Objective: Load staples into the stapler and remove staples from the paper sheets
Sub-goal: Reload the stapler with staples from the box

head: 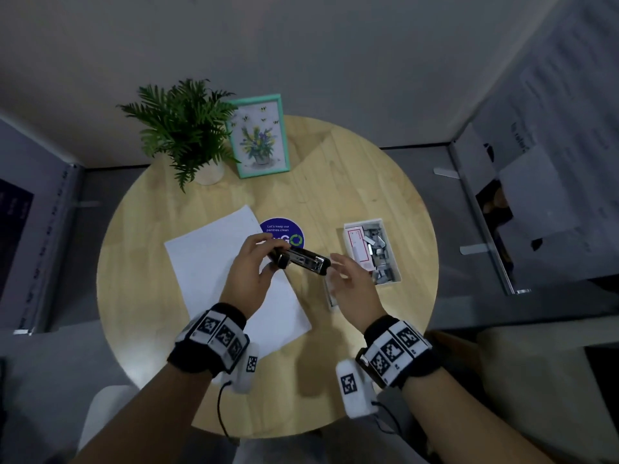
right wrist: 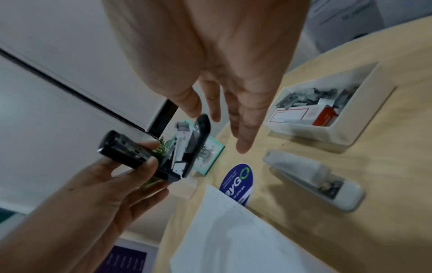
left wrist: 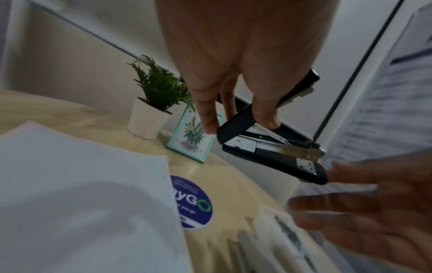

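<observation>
At frame centre we find the left hand (head: 248, 272) gripping the opened black stapler (head: 299, 260) above the surface (head: 385, 346); right hand (head: 351, 286) fingers spread, empty, beside the staple tray (head: 371, 251).

Bare forearms, no sleeves. Each wrist wears a black band (head: 204, 343) ringed with white tiles printed with black square codes. Under each band hangs a white camera pod (head: 355, 386) carrying one more square code, and a thin black cable (head: 221, 410) loops from it. The right band (head: 398, 349) matches the left.
</observation>
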`<state>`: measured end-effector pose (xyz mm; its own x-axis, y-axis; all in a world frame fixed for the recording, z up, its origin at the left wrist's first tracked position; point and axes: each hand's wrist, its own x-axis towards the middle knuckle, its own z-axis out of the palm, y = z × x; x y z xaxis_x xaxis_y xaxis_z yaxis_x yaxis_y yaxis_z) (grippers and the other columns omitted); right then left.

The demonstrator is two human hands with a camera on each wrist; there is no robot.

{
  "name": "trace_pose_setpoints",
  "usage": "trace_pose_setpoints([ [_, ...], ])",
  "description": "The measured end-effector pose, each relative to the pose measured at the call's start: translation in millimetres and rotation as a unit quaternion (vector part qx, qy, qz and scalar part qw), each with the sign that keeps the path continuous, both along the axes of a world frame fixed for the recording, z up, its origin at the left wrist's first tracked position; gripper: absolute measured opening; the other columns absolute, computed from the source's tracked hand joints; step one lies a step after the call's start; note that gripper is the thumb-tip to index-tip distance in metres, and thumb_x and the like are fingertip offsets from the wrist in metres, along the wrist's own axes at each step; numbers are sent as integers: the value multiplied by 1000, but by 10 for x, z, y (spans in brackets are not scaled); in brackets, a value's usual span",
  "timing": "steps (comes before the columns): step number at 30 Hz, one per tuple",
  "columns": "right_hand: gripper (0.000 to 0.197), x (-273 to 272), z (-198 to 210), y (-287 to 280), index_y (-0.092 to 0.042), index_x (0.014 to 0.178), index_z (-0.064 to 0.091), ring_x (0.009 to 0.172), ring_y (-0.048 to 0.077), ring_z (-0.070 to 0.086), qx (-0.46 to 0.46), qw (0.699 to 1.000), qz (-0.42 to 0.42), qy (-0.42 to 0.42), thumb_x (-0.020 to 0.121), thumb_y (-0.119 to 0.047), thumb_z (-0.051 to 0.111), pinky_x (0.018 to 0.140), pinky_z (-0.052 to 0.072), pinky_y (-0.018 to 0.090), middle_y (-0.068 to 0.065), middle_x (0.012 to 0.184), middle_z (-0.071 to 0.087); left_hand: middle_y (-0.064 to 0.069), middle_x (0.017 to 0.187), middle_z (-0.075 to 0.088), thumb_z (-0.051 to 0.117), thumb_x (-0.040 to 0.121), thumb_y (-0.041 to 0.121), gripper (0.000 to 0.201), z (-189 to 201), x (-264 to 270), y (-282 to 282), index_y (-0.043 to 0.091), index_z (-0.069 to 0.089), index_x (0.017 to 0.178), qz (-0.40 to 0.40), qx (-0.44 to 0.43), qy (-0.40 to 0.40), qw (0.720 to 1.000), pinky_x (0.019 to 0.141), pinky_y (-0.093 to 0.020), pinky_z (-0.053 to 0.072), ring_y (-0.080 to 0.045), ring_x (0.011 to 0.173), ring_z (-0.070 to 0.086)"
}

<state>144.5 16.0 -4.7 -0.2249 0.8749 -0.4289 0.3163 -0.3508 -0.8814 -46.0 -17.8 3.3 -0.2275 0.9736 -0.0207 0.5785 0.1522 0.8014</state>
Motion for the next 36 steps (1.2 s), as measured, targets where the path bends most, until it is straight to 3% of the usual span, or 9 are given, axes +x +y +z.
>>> trace_pose_setpoints([
  [2,21,-39,70,43,-16,115,59,106,25,63,-7,999,-16,38,99,-14,46,91,54,42,12,118,64,-4,121,55,63,86,-1,34,113,67,-41,22,65,110,27,21,-24,999,100,-30,45,-13,113,54],
  [6,25,-34,264,114,-17,104,61,100,24,66,-42,984,-78,154,102,-8,38,69,58,26,12,110,65,-1,115,58,62,88,2,34,316,267,-103,31,62,105,87,48,-109,989,94,-26,47,-11,108,57],
  [14,31,173,233,216,-7,99,62,82,26,70,-114,954,-183,208,101,-1,32,69,60,27,17,98,69,-16,110,63,46,97,-2,20,426,460,-44,0,52,116,171,65,-297,937,85,-16,52,-11,98,65],
  [16,31,231,192,172,-5,98,62,71,20,72,-160,932,-219,242,101,0,32,63,59,25,14,90,71,-8,106,64,43,100,8,21,415,484,-41,6,50,120,209,43,-335,918,83,-14,52,-5,93,66],
  [21,32,257,45,13,-5,95,60,67,19,68,-241,900,-262,250,101,1,30,51,54,20,15,88,69,-12,118,63,44,101,29,23,308,550,-16,19,37,121,306,-29,-449,839,97,-46,47,-21,91,67],
  [27,29,238,-121,-147,6,114,55,69,23,69,-280,890,-264,245,100,1,30,54,55,24,26,100,66,-8,155,27,52,98,17,90,140,651,-177,58,-17,137,246,5,-365,898,96,-51,51,-23,114,63],
  [30,28,272,-159,-168,4,111,56,80,28,70,-280,896,-241,245,100,0,31,61,56,25,23,95,69,-9,146,37,56,93,4,94,85,755,-205,69,0,131,189,-1,-377,907,84,-39,59,-6,98,68],
  [33,27,349,-124,-115,0,106,61,79,27,71,-261,918,-194,225,101,-2,35,67,58,28,20,93,72,-20,128,52,60,90,-2,70,-1,778,-221,42,37,139,175,-36,-415,892,78,-34,60,-26,106,66],
  [36,21,563,-149,39,-14,91,66,75,23,70,-164,978,-103,79,95,-2,49,66,55,29,15,95,71,-12,111,63,61,89,-1,59,-53,752,-249,30,44,137,204,-37,-426,881,80,-35,60,-36,113,61],
])
